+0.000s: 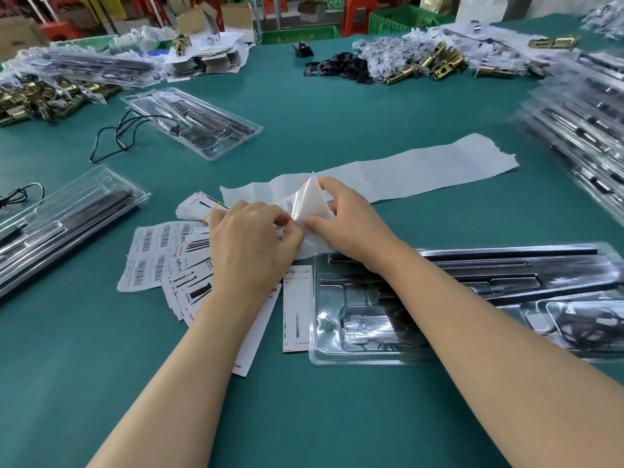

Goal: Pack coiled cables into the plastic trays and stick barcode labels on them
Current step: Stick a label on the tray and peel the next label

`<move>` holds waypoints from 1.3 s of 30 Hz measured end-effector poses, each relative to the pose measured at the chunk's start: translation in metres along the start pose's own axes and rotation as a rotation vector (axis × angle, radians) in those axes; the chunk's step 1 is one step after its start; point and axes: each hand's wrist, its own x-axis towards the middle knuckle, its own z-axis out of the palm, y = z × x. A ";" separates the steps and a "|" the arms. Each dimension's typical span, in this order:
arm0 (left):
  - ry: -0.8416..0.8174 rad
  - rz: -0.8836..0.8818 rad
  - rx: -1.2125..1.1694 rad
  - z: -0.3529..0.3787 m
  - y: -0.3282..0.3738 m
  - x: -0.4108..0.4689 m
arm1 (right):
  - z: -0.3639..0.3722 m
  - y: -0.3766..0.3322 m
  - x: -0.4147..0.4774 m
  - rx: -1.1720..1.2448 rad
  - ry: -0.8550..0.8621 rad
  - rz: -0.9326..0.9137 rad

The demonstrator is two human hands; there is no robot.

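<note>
The left grip (256, 241) pinches the edge of a barcode label (289, 205). The right grip (347, 224), touching it, pinches the folded-up end of the backing strip (422, 170). Both are just beyond the tray (337, 356), whose coiled cable (395, 327) lies beside the right wrist on the desk (304, 417).

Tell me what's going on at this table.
A person is working a barcode label loose from a long white label strip lying on the green table. Both hands pinch the strip near its end: the left hand at the barcodes, the right hand at a lifted, folded-up corner. A clear tray holding a coiled cable lies under the right forearm. More label sheets lie beside the left hand.
</note>
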 end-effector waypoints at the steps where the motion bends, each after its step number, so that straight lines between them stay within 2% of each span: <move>1: -0.005 0.002 -0.013 0.000 -0.001 0.000 | 0.000 0.000 0.000 -0.003 0.003 0.002; 10: -0.045 -0.037 -0.170 -0.001 -0.012 0.004 | -0.001 -0.005 -0.002 -0.039 0.014 0.009; 15: 0.092 -0.217 -0.345 -0.013 -0.022 0.011 | 0.001 -0.006 -0.005 -0.028 0.050 0.021; 18: 0.088 -0.286 -0.458 -0.027 -0.028 0.015 | 0.001 -0.004 -0.003 -0.021 0.098 0.023; 21: 0.054 -0.253 -0.622 -0.036 -0.032 0.017 | 0.000 -0.007 -0.004 -0.041 0.251 -0.031; 24: 0.005 -0.172 -0.877 -0.044 -0.032 0.017 | -0.006 -0.022 -0.019 -0.162 0.503 -0.228; 25: -0.021 -0.146 -0.977 -0.045 -0.030 0.017 | -0.011 -0.030 -0.025 -0.150 0.519 -0.283; 26: -0.058 -0.117 -1.067 -0.046 -0.027 0.017 | -0.017 -0.037 -0.031 -0.080 0.464 -0.302; 27: -0.107 -0.083 -1.130 -0.046 -0.025 0.016 | -0.024 -0.045 -0.038 0.034 0.336 -0.275; 29: -0.222 0.010 -1.188 -0.045 -0.018 0.013 | -0.039 -0.058 -0.057 0.244 -0.029 -0.174; 30: -0.281 0.067 -1.216 -0.045 -0.014 0.011 | -0.046 -0.062 -0.067 0.283 -0.177 -0.127; 32: -0.384 0.139 -1.257 -0.045 -0.003 0.006 | -0.054 -0.065 -0.086 0.315 -0.356 -0.049; 39: -0.526 0.267 -1.038 -0.042 0.021 -0.003 | -0.075 -0.058 -0.120 0.214 -0.445 0.051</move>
